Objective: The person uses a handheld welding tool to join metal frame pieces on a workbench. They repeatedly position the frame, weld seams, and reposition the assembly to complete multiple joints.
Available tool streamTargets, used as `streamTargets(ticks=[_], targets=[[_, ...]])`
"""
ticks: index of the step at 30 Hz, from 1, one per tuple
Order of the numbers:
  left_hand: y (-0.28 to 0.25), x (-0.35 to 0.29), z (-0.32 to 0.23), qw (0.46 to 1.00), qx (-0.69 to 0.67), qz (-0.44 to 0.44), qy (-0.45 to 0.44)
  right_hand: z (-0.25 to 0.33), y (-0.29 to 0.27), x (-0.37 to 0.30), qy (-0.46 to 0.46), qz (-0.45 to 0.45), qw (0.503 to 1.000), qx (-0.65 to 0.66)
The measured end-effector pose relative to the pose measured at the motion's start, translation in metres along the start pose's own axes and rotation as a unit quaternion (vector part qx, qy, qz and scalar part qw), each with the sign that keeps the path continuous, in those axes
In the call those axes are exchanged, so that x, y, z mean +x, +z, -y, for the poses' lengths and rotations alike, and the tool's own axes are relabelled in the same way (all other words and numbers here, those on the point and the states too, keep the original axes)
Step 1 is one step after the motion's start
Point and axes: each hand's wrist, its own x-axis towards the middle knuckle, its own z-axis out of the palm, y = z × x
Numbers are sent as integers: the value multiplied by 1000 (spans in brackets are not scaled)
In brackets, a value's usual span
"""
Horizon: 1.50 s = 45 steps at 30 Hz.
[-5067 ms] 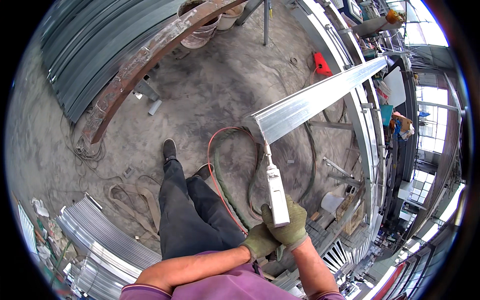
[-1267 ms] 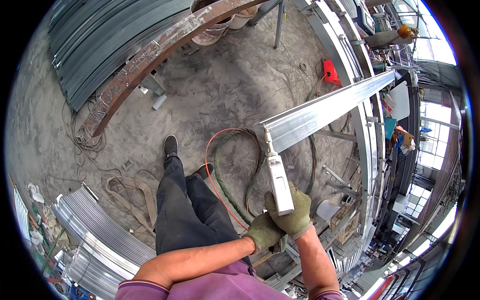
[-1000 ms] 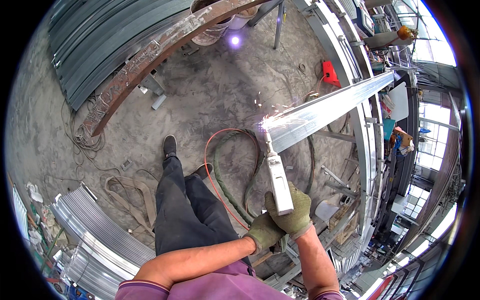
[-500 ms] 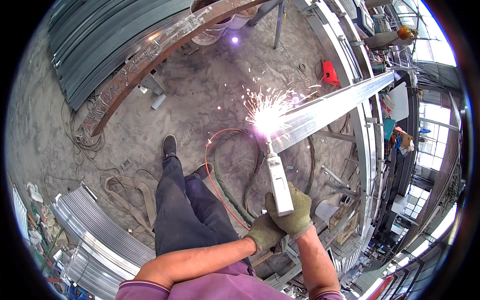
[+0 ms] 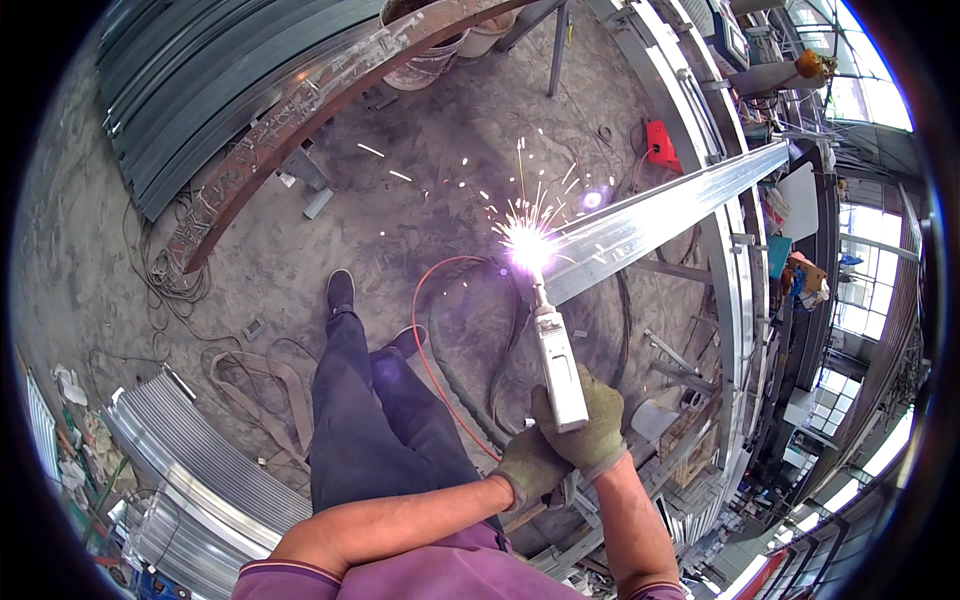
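A white handheld welding gun (image 5: 562,370) points away from me, its narrow nozzle at the near left end of a shiny metal box beam (image 5: 665,228). Bright glare and sparks (image 5: 527,246) burst where the nozzle tip meets the beam's end, hiding the contact point. My right hand (image 5: 600,425), in an olive work glove, is closed round the gun's grip from the right. My left hand (image 5: 532,466), gloved alike, is closed low beside it, against the right hand under the gun's rear. The grip itself is mostly hidden by the gloves.
A long metal frame (image 5: 728,300) on the right carries the beam's far end. A red hose (image 5: 428,330) and dark cables loop across the floor near my feet. A rusty curved beam (image 5: 250,165), stacked grey profiles (image 5: 200,90) and buckets (image 5: 425,70) stand farther off; ribbed metal sheets (image 5: 200,440) lie at left.
The spark burst has become smaller, with streaks now flying up and to the left. The gun, both hands and the beam have hardly moved.
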Motion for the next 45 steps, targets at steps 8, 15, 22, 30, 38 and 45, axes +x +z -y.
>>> streamTargets(ticks=[8,15,22,30,38,45], targets=[[8,-1,4,999,-28,-22,3,-2,4,-3,-21,-23,999,4],[-1,-3,-4,999,-30,-10,-11,0,2,-4,-15,-18,1000,0],[-2,-3,-2,1000,-27,-11,-11,1,1,-4,-11,-14,1000,6],[-6,-3,-5,998,-42,15,-41,3,-1,-4,-24,-14,1000,0],[-10,-5,-11,995,-69,28,-66,1,1,-6,-13,-15,1000,7],[7,-3,2,999,-26,5,-25,-1,2,-9,-8,-13,1000,1]])
